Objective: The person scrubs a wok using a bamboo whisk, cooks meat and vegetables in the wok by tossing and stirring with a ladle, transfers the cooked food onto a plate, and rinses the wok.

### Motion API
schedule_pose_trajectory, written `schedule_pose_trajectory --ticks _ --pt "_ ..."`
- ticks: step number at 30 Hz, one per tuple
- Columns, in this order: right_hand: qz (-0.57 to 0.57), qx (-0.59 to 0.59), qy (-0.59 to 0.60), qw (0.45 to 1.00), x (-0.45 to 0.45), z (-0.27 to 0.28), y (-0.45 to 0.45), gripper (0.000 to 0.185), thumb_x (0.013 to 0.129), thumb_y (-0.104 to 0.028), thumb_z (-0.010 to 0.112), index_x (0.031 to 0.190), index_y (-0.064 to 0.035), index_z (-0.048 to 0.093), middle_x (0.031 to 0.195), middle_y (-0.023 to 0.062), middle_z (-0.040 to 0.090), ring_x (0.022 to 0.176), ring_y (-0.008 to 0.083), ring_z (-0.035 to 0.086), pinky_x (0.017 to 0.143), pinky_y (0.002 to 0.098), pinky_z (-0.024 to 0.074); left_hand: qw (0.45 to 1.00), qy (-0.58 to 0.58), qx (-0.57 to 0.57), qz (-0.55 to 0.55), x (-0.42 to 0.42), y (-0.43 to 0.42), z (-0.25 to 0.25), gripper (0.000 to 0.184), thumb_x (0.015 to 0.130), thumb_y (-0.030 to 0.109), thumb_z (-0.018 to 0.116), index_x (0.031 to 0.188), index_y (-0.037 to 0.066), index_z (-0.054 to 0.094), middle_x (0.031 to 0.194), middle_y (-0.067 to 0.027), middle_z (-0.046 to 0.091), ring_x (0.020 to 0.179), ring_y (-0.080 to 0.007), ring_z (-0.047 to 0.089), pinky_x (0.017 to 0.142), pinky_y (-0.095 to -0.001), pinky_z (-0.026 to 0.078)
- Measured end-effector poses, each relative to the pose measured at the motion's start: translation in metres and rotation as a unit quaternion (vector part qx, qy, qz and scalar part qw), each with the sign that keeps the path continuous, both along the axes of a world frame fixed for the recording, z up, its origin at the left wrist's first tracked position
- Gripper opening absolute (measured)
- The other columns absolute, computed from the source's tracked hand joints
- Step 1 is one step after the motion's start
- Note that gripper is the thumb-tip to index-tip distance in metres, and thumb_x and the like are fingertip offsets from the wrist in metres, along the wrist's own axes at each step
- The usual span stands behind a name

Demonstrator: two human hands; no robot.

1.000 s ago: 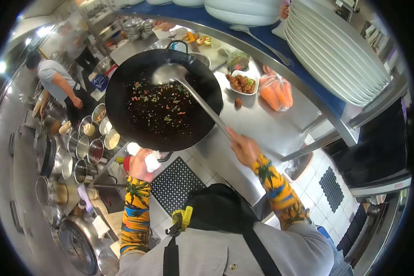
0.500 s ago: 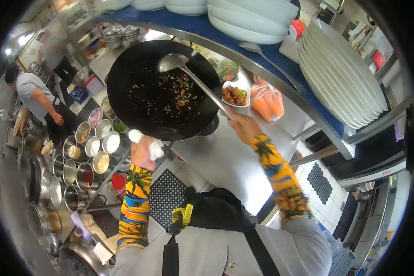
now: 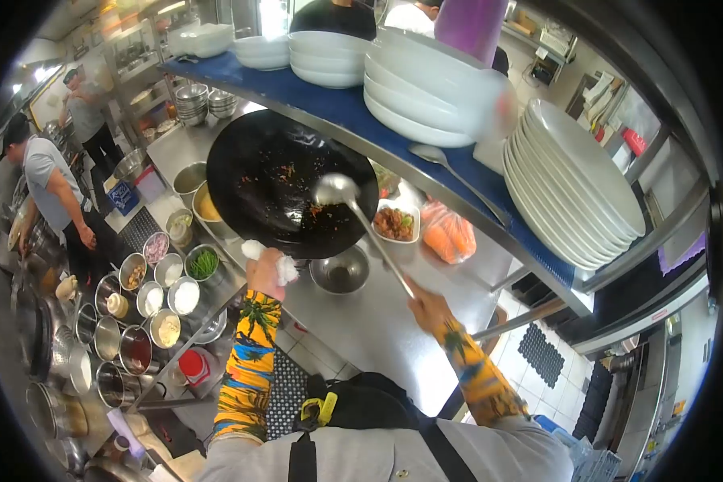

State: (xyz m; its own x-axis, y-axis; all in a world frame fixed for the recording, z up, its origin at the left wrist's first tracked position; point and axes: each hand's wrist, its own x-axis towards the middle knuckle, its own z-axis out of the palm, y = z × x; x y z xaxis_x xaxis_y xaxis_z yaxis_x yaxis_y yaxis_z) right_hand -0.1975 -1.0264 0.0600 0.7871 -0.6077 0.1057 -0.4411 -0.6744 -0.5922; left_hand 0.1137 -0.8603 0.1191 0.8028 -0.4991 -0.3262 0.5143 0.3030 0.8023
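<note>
My left hand [image 3: 265, 277] is closed around a bunched white cloth [image 3: 287, 270] at the near rim of a large black wok [image 3: 249, 165]. Whether the fingers also grip a wok handle under the cloth is hidden. In my right hand [image 3: 430, 308] is the long handle of a steel ladle [image 3: 336, 189], its bowl inside the wok on the right side. Small chopped bits of food [image 3: 287, 173] cling to the wok's dark inner surface. Just below the wok's near edge a steel mixing bowl [image 3: 339, 273] rests on the steel counter [image 3: 386, 337].
A white dish of browned food pieces [image 3: 410, 235] and a bag of orange items [image 3: 450, 234] sit right of the wok. Overhead runs a shelf with stacked white plates [image 3: 578, 189]. Steel ingredient pots [image 3: 169, 328] crowd the left. Two co-workers [image 3: 52, 181] stand at far left.
The ladle's bowl has come from the wok's far side to its right side. The wok sits farther from the mixing bowl, which shows more fully. My view has tilted upward.
</note>
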Motion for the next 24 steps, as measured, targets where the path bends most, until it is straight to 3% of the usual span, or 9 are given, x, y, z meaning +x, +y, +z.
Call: schedule_pose_trajectory --ticks 1,4,6,8,12,14,18,20,24 --pt "-0.004 0.073 0.026 0.997 -0.024 0.012 0.013 0.058 0.089 -0.015 0.054 0.145 -0.0231 0.037 0.094 0.0237 0.064 0.084 0.0382 0.065 0.076 0.0446 0.0498 1.000 -0.011 -0.005 -0.012 0.004 -0.005 -0.005 0.007 0.078 0.009 0.058 0.076 0.004 0.054 0.063 -0.0101 0.055 0.047 -0.0235 0.055 0.038 -0.0376 0.043" --pt "0.025 0.024 -0.035 0.999 -0.015 -0.001 0.000 0.059 0.089 -0.014 0.054 0.145 -0.0245 0.037 0.094 0.0235 0.064 0.085 0.0369 0.065 0.077 0.0436 0.0498 0.996 -0.052 -0.073 -0.018 0.012 -0.026 -0.019 0.006 0.077 0.008 0.057 0.075 0.004 0.053 0.061 -0.0099 0.053 0.045 -0.0237 0.053 0.038 -0.0379 0.042" --pt "0.008 0.056 -0.007 0.998 0.037 0.029 -0.004 0.057 0.089 -0.015 0.055 0.143 -0.0254 0.040 0.094 0.0214 0.065 0.087 0.0373 0.064 0.079 0.0431 0.0499 0.984 -0.174 -0.020 -0.039 0.019 -0.044 -0.048 0.005 0.077 0.008 0.058 0.079 0.004 0.055 0.066 -0.0097 0.055 0.050 -0.0243 0.056 0.042 -0.0391 0.045" --pt "0.054 -0.003 -0.062 0.997 0.059 0.018 -0.014 0.055 0.090 -0.017 0.054 0.142 -0.0254 0.040 0.093 0.0205 0.065 0.088 0.0372 0.063 0.079 0.0439 0.0497 0.997 -0.062 -0.008 -0.039 0.016 -0.046 -0.020 0.006 0.077 0.009 0.058 0.080 0.005 0.055 0.070 -0.0095 0.057 0.053 -0.0244 0.057 0.044 -0.0397 0.046" --pt "0.013 -0.092 0.214 0.972 -0.026 0.023 -0.021 0.052 0.093 -0.020 0.047 0.144 -0.0253 0.036 0.095 0.0189 0.061 0.086 0.0352 0.061 0.074 0.0463 0.0494 1.000 0.001 -0.007 -0.019 0.011 -0.042 0.004 0.007 0.076 0.010 0.059 0.079 0.005 0.054 0.070 -0.0086 0.056 0.054 -0.0233 0.057 0.044 -0.0389 0.046" --pt "-0.009 -0.128 0.182 0.975 -0.069 0.023 -0.038 0.051 0.089 -0.019 0.059 0.138 -0.0198 0.047 0.089 0.0168 0.064 0.081 0.0340 0.060 0.076 0.0404 0.0500 0.999 -0.027 -0.029 -0.018 0.021 -0.046 -0.014 0.007 0.076 0.009 0.059 0.079 0.005 0.053 0.067 -0.0084 0.055 0.051 -0.0228 0.055 0.042 -0.0380 0.045" --pt "0.013 -0.108 -0.028 0.994 -0.005 0.022 -0.048 0.052 0.091 -0.018 0.051 0.141 -0.0169 0.041 0.080 0.0218 0.062 0.077 0.0407 0.059 0.067 0.0468 0.0466 0.998 -0.046 -0.053 -0.001 0.012 -0.061 -0.025 0.007 0.075 0.007 0.058 0.075 0.005 0.050 0.062 -0.0074 0.053 0.046 -0.0216 0.053 0.038 -0.0367 0.042" --pt "-0.013 -0.111 -0.063 0.992 0.030 0.002 -0.049 0.053 0.091 -0.020 0.052 0.142 -0.0221 0.040 0.079 0.0226 0.060 0.077 0.0420 0.058 0.068 0.0469 0.0462 0.996 -0.034 -0.081 0.005 0.009 -0.073 -0.028 0.005 0.075 0.005 0.057 0.075 0.004 0.052 0.062 -0.0075 0.054 0.046 -0.0208 0.054 0.038 -0.0365 0.043" --pt "-0.043 -0.115 0.074 0.990 0.009 -0.008 -0.027 0.051 0.093 -0.024 0.051 0.143 -0.0271 0.039 0.086 0.0201 0.059 0.078 0.0397 0.059 0.069 0.0453 0.0486 0.984 -0.148 -0.095 0.040 0.022 -0.101 -0.069 0.006 0.077 0.007 0.059 0.077 0.003 0.054 0.063 -0.0082 0.055 0.046 -0.0208 0.055 0.039 -0.0358 0.044"
